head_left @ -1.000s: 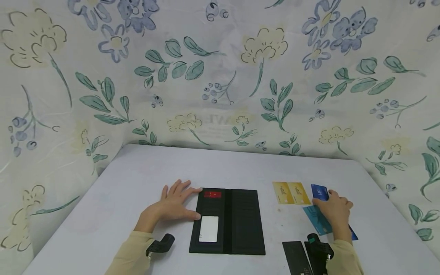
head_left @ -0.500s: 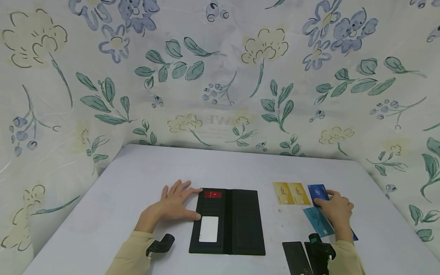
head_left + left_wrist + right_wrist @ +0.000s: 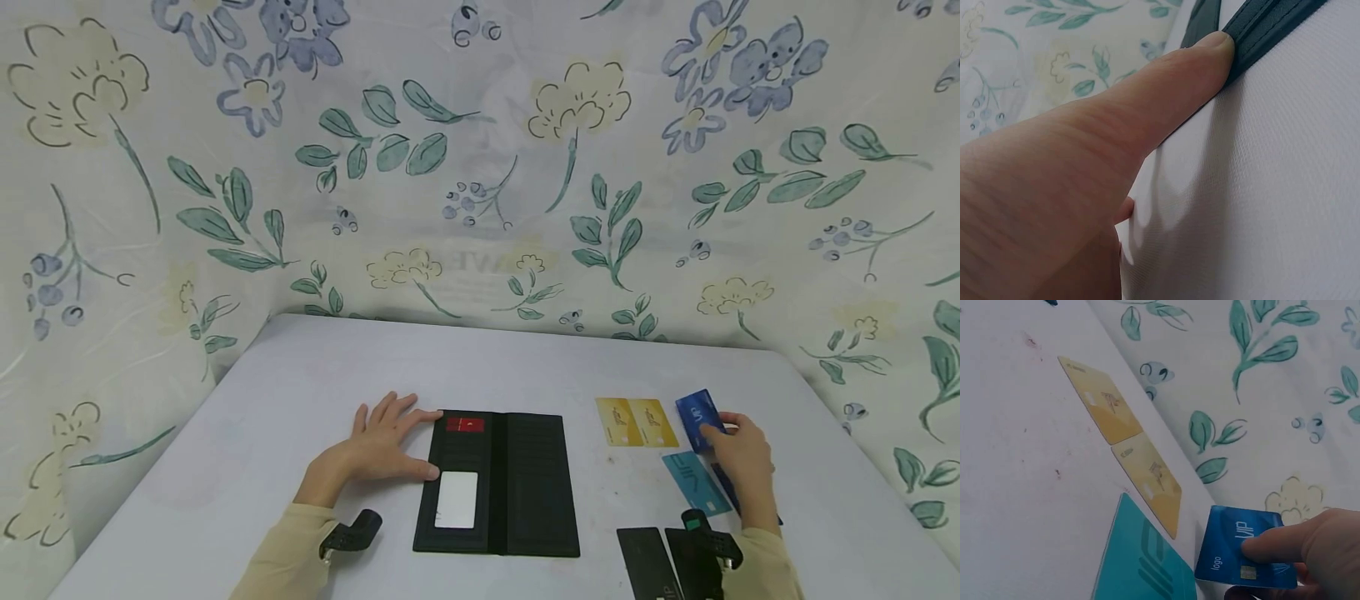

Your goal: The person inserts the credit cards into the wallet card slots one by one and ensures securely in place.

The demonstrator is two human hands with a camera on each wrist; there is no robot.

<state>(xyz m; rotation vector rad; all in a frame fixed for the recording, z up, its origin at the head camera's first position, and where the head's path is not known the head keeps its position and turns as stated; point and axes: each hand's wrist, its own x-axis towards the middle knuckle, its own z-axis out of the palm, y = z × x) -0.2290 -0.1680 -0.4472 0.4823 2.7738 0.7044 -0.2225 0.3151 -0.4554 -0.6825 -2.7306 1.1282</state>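
Note:
A black wallet (image 3: 538,483) lies unfolded on the table, with a red card (image 3: 465,425) in an upper slot and a white panel (image 3: 456,500) lower on its left half. The spread left hand (image 3: 375,446) rests at the wallet's left edge, thumb and forefinger touching it; the left wrist view shows the thumb (image 3: 1204,59) on that edge. Between thumb and fingers the right hand (image 3: 742,458) pinches a dark blue VIP card (image 3: 1225,544), tilted off the table. Below it lie a teal card (image 3: 695,482) and another dark blue card (image 3: 723,483), partly hidden by the hand.
Two gold cards (image 3: 636,422) lie side by side right of the wallet. Two black cards (image 3: 647,558) are at the front, one partly under the right wrist's camera. A floral cloth (image 3: 480,208) hangs behind the white table (image 3: 420,358).
The right hand has drawn the blue VIP card up off the table and turned it slightly, uncovering more of the cards below. The left hand and wallet have stayed put.

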